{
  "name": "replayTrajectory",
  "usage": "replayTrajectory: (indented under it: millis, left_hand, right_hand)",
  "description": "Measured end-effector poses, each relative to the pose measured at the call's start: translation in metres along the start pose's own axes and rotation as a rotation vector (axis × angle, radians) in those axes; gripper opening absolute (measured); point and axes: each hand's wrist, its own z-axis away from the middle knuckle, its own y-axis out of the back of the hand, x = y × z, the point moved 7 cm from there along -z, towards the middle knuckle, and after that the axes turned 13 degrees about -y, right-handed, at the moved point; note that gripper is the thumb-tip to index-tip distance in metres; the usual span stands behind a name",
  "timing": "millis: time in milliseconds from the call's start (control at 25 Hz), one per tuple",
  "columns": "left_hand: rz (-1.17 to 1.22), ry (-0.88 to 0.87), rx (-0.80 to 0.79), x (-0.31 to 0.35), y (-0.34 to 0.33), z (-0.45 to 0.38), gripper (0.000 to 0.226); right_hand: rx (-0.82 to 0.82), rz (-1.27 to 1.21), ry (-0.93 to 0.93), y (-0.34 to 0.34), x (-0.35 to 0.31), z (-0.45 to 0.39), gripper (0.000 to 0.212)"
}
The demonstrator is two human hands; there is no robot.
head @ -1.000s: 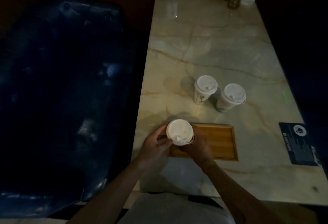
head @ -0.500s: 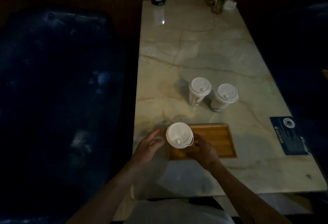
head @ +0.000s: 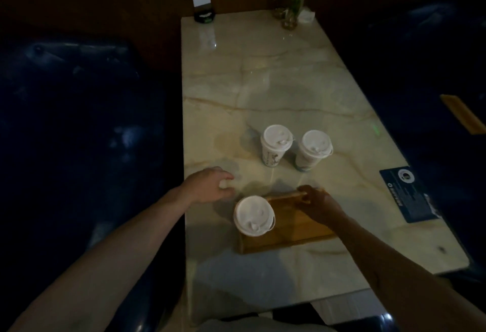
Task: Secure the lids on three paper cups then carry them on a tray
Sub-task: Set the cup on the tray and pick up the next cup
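Pretty dim room here, dark wall at the back and a glossy dark blue padded seat [head: 65, 134] off to the left of the left hand. The surface [head: 263, 89] is a long pale marble-look slab with tan veins, shiny enough to catch a reflection up at the far end.

Left hand [head: 210, 187] sits over the bare surface just left of the tray, palm down, fingers loosely spread and a bit curled, holding nothing. Forearm comes in low from the bottom left.

Right next to it, just below and right of that hand, one paper cup [head: 254, 216] with a white domed plastic lid stands upright on the left end of the wooden tray [head: 289, 234]. The tray is a flat rectangular bamboo-looking thing with a raised rim.

Beyond both hands, two more lidded paper cups stand side by side on the surface, not on the tray: the left cup [head: 275, 145] has some dark print on its side, the right cup [head: 313, 149] looks plainer. They're close together but I can't tell if they touch.

Right hand [head: 317, 202] is on the far edge of the tray, fingers curled over the rim, gripping it.

Right of that hand there's a dark blue printed card [head: 410, 193] lying flat. Way at the far end: a small sign stand [head: 202, 0] and a little plant in a glass vase [head: 292, 8].
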Motion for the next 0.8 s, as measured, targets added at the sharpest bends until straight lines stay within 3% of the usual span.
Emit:
replayTrajectory:
  millis: [120, 280, 440, 640, 800]
  left_hand:
    - [-0.140, -0.058, 0.120, 0.023, 0.020, -0.044, 0.062]
    - [-0.127, -0.095, 0.511, 0.053, 0.039, -0.080, 0.062]
    - [-0.129, -0.190, 0.509, 0.069, 0.036, -0.108, 0.066]
    - [-0.165, -0.225, 0.518, 0.080, 0.029, -0.122, 0.047]
    - [-0.150, -0.195, 0.547, 0.078, 0.024, -0.124, 0.042]
  right_hand:
    - [-0.034, -0.152, -0.015, 0.004, -0.017, -0.020, 0.065]
    - [-0.117, -0.412, -0.076, -0.009, -0.032, -0.049, 0.079]
    - [-0.128, -0.582, -0.089, -0.013, -0.045, -0.076, 0.093]
    - [-0.112, -0.648, -0.045, -0.022, -0.055, -0.095, 0.100]
    - [-0.077, -0.744, -0.002, -0.021, -0.061, -0.108, 0.094]
